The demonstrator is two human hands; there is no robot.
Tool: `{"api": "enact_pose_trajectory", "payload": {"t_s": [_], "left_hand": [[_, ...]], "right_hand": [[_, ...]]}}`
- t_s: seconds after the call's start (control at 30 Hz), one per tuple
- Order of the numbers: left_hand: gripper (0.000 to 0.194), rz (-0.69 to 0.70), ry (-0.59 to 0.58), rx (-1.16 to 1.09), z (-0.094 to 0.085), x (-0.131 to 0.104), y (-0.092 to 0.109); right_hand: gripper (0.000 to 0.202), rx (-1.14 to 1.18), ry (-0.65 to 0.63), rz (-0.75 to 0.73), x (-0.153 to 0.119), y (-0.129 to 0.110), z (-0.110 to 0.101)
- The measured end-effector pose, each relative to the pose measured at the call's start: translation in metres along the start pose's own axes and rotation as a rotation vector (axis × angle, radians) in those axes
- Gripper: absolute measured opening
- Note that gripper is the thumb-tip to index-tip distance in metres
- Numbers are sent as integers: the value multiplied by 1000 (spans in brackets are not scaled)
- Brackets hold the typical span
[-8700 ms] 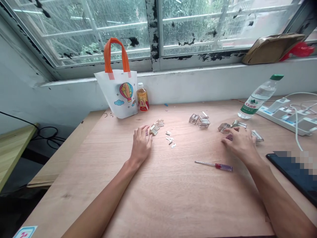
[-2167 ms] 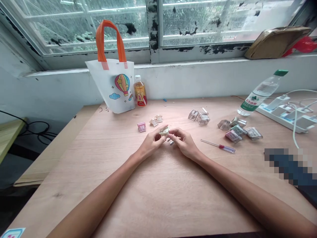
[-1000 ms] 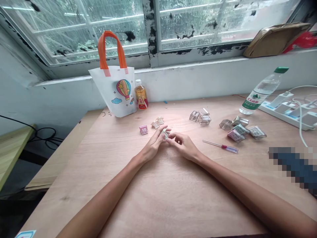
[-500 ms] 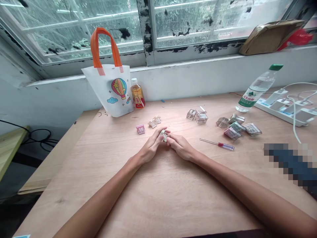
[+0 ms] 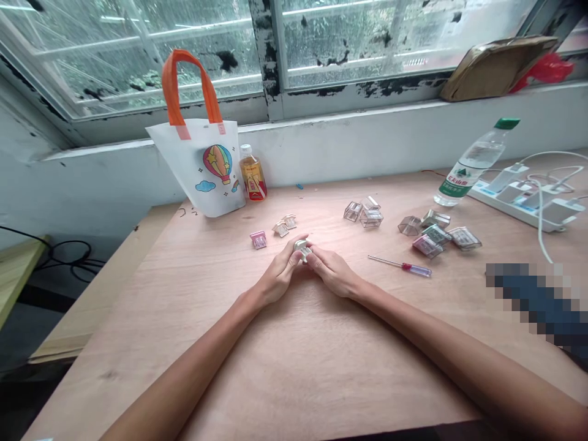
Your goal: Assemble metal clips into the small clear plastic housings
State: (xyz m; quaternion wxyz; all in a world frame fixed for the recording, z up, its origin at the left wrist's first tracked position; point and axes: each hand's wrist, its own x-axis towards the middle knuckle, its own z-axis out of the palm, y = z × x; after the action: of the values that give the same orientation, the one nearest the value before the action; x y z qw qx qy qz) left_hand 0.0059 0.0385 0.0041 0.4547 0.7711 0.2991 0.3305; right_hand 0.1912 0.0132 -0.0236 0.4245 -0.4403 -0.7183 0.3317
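At the middle of the wooden table (image 5: 275, 355), my left hand (image 5: 281, 269) and my right hand (image 5: 334, 269) meet around a small pale plastic part (image 5: 302, 248). Fingers of both hands press on it from either side. Just left of it lie a pink part (image 5: 258, 239) and two cream parts (image 5: 281, 229). Clear plastic cases (image 5: 371, 218) sit beyond my right hand. Farther right are several more cases, one pink (image 5: 427, 246) and one green (image 5: 436, 234). A screwdriver (image 5: 416, 269) with a clear and red handle lies in front of them.
A white bag (image 5: 202, 177) with orange handles and an amber drink bottle (image 5: 253, 177) stand at the back left. At the back right, a tilted water bottle (image 5: 468, 165) is beside a power strip (image 5: 519, 208) with cables. A blurred dark patch (image 5: 542, 306) covers the right edge.
The pale part has turned between my fingers and shows more of its face. My hands stay almost in place, while the whole view has shifted slightly.
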Motion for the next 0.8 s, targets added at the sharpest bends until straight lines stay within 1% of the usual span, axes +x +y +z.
{"api": "enact_pose_trajectory", "payload": {"t_s": [0.1,0.3,0.37,0.43,0.5,0.57,0.63,0.7,0.8], "left_hand": [[57,19,-16,-24,0,1,-1],[55,12,-13,-14,-1,0,-1],[55,13,-4,-12,-1,-1,0],[55,30,0,-12,-1,0,2],[55,42,-26,-16,0,0,3],[56,33,-54,-26,0,0,3],[55,15,-60,-30,1,0,3],[52,11,-42,-31,1,0,3],[46,21,4,-39,0,0,2]], "right_hand": [[45,-17,-39,-8,0,-4,-3],[45,22,-114,-25,0,-7,-6],[45,99,-135,1,0,-7,-6],[45,245,-146,59,1,-5,-5],[48,390,-160,122,1,-2,-5],[53,445,-181,149,0,2,-5],[57,412,-191,133,0,4,-7],[59,330,-186,79,-1,2,-8],[52,224,-167,-12,-2,-7,-10]]}}
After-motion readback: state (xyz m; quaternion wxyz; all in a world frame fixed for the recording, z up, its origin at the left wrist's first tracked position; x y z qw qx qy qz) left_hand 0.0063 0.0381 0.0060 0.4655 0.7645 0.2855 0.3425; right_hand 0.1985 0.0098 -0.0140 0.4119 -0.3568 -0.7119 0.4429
